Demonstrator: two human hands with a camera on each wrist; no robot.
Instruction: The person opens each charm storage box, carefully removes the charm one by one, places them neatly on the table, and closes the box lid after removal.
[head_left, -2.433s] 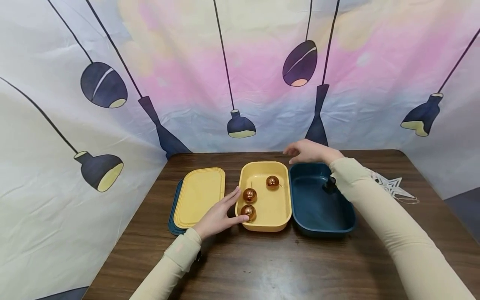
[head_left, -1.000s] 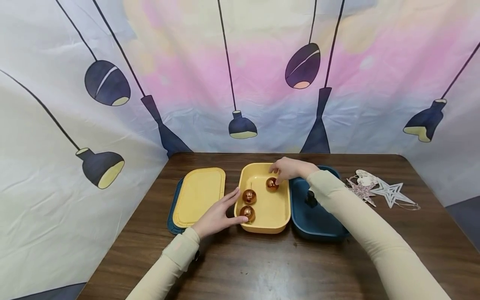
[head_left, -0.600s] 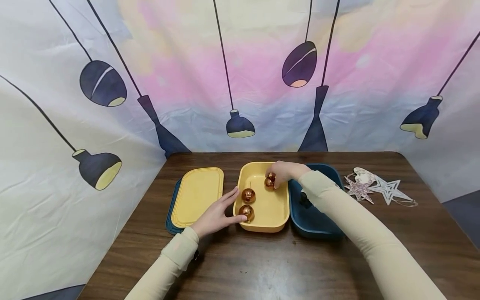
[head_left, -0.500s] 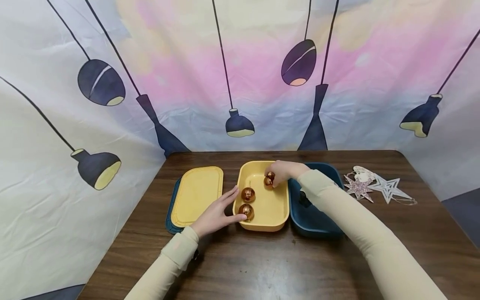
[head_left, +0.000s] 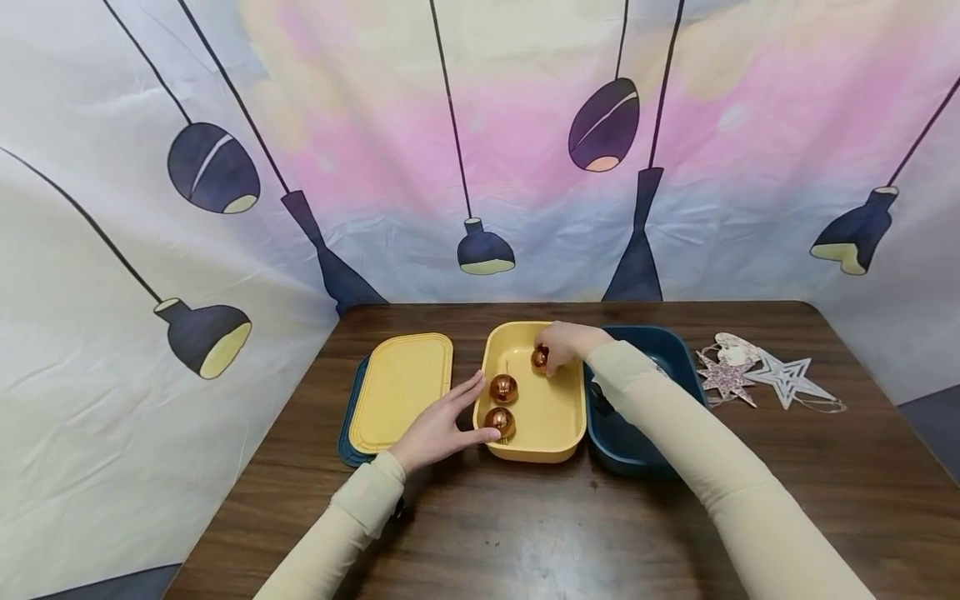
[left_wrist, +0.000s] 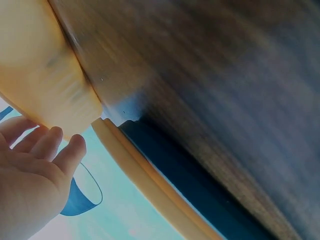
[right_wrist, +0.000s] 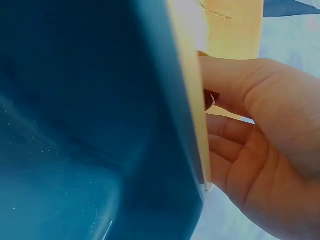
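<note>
Brown table point(head_left: 525, 533): far ball point(head_left: 539, 359), earlier untouched, in right fingers point(right_wrist: 230, 129).

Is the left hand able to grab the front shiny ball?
Probably yes: the left hand has its thumb right by the front copper bauble, and the yellow box is open on top.

From the head I look down toward the table's point(head_left: 517, 533) far edge. Close wrist views share the yellow box point(head_left: 543, 408).

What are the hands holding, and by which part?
The right hand grips a copper ball by its round body, exact contact hidden. The left hand touches the yellow box.
</note>
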